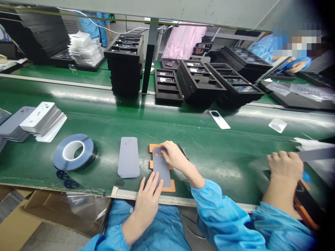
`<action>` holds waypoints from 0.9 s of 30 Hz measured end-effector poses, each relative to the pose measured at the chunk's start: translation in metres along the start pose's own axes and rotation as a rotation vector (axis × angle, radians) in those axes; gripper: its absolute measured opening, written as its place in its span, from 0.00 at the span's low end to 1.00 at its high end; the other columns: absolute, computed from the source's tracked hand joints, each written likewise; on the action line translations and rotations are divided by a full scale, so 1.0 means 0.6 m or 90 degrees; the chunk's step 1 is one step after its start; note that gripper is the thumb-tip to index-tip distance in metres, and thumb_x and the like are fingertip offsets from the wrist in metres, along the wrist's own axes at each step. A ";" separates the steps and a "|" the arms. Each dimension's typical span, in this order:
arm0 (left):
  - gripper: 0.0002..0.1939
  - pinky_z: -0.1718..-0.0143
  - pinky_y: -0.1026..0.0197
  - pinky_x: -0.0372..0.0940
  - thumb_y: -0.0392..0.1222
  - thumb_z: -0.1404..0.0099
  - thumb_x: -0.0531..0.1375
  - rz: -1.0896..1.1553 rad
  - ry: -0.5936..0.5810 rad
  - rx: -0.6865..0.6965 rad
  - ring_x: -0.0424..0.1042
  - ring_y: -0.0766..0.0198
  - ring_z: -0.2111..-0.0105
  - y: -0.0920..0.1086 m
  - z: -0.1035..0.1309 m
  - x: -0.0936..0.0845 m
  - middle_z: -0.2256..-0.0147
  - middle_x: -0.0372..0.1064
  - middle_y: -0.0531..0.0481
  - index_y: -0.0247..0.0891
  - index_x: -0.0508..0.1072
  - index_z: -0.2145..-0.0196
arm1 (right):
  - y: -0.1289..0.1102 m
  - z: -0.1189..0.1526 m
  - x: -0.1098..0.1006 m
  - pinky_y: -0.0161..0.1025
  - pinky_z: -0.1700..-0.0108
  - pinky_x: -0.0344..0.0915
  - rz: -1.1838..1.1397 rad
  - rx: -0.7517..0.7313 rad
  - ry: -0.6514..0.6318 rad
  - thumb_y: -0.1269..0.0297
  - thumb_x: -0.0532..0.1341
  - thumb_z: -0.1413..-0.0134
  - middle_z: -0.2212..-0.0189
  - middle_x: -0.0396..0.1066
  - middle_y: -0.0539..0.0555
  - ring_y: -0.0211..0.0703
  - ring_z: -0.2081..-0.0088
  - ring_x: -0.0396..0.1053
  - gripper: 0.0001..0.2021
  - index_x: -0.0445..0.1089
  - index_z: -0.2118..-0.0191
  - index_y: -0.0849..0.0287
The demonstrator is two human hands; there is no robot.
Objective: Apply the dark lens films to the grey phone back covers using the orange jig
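Note:
A grey phone-back sheet [161, 170] with camera holes lies over an orange fixture plate [169, 186] whose edges stick out around it. My left hand [148, 197] rests with fingers stretched flat on the sheet's lower end. At its top right corner, my right hand [174, 155] has bent fingers holding the edge, the thumb close to the camera holes. The undersides of those fingers are hidden. Left of the fixture lies a thin stack of similar grey sheets [128, 157]. Behind my right hand, a dark slim tool [183, 151] is partly covered.
A blue tape roll [60, 153] and dark cut-out pieces [70, 184] lie at left, near white sheets [43, 120]. Stacked black trays [125, 66] stand behind. A co-worker's hand [285, 167] is at right, by another orange-edged fixture [306, 212].

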State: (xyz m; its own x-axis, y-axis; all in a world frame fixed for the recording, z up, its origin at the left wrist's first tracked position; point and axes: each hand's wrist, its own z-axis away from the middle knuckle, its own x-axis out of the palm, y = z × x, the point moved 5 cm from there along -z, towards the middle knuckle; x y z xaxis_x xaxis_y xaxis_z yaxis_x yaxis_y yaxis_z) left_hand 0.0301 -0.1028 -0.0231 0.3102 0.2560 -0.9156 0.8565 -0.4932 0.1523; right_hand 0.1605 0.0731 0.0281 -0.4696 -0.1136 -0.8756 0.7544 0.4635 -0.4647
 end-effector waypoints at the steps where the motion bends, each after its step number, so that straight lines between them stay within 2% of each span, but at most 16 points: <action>1: 0.25 0.38 0.43 0.60 0.28 0.30 0.50 0.001 0.002 0.000 0.60 0.49 0.33 0.000 0.000 0.000 0.33 0.62 0.41 0.37 0.70 0.38 | -0.001 -0.001 -0.001 0.46 0.52 0.66 0.001 0.000 -0.003 0.77 0.56 0.39 0.59 0.73 0.58 0.51 0.56 0.68 0.11 0.71 0.55 0.59; 10: 0.26 0.38 0.41 0.61 0.27 0.31 0.51 0.008 -0.012 0.001 0.58 0.49 0.32 0.001 -0.002 -0.002 0.32 0.59 0.40 0.37 0.69 0.38 | 0.010 -0.003 0.012 0.48 0.48 0.65 0.023 0.000 -0.007 0.75 0.57 0.38 0.54 0.73 0.59 0.52 0.52 0.68 0.14 0.75 0.50 0.58; 27: 0.26 0.40 0.41 0.67 0.25 0.31 0.50 0.025 -0.019 -0.001 0.61 0.47 0.33 0.002 -0.011 -0.017 0.34 0.62 0.37 0.35 0.69 0.39 | 0.010 0.000 0.008 0.51 0.48 0.68 -0.014 -0.029 0.010 0.75 0.55 0.37 0.55 0.72 0.59 0.52 0.53 0.67 0.17 0.75 0.49 0.56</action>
State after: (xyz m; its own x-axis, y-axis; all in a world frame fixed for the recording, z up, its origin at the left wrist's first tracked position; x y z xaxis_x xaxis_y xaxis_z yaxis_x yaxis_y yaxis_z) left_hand 0.0307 -0.1006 -0.0113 0.3307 0.2115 -0.9197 0.8446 -0.5011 0.1884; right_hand 0.1627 0.0750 0.0212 -0.4929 -0.1112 -0.8629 0.7221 0.5010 -0.4770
